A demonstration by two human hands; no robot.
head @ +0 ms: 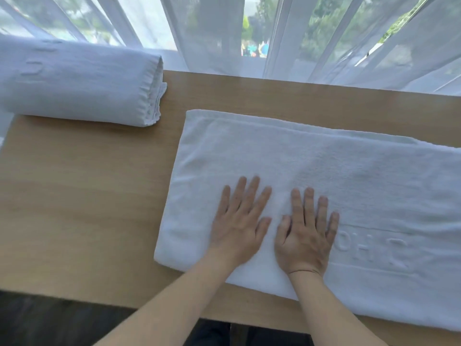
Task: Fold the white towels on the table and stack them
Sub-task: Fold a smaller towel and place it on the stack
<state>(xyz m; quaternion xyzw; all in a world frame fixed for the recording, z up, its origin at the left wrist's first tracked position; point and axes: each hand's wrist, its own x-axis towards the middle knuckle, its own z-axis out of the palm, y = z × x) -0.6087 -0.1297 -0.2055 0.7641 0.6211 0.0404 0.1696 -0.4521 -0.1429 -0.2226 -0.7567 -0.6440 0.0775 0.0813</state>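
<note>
White terry towel (311, 171) lies spread flat on the right part of the wooden table (82, 208), its right end running out of view. Left hand (237, 226) and right hand (305, 236) press on its near left portion, side by side, fingers straight, gripping nothing. Another folded towel (74, 81) sits well apart at the far left corner, before sheer curtains (324, 38).

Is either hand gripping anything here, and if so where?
No. The left hand and right hand lie flat, fingers straight, on the spread towel near its left end.
</note>
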